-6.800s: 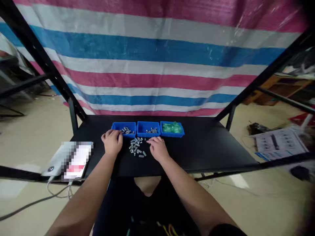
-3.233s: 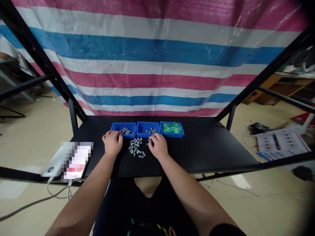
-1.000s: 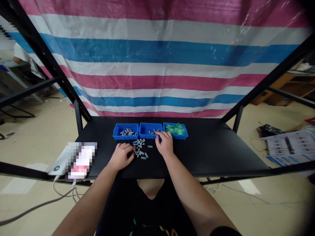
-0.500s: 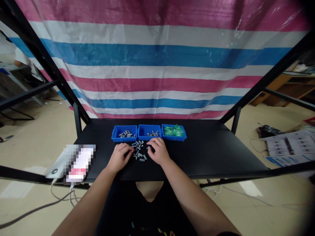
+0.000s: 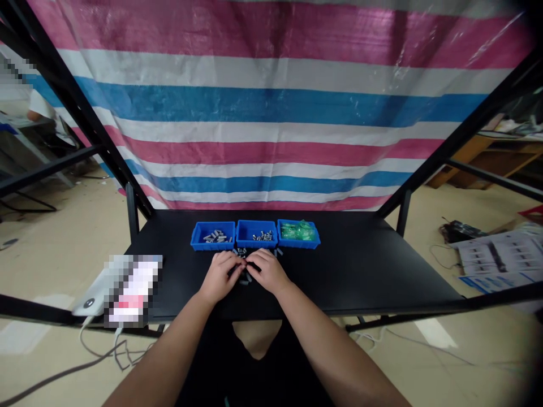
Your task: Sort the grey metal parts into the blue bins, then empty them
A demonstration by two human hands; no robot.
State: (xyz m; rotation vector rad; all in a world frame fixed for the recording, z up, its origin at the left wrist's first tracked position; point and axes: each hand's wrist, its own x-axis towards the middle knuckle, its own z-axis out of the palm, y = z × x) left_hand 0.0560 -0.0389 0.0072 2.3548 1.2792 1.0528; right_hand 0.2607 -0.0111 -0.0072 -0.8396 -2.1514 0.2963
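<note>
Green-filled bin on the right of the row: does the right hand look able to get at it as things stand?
Probably yes. The right hand lies on the loose metal parts just in front of the row, and nothing shows on the black table between it and the green-filled bin.

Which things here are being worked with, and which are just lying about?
In use: left hand and right hand on the loose metal parts; three blue bins.
Lying about: white device, cable, papers.

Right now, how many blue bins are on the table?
3, in a row at the back of the black table: left bin and middle bin with grey metal parts, right bin with green pieces. None look hidden.
</note>
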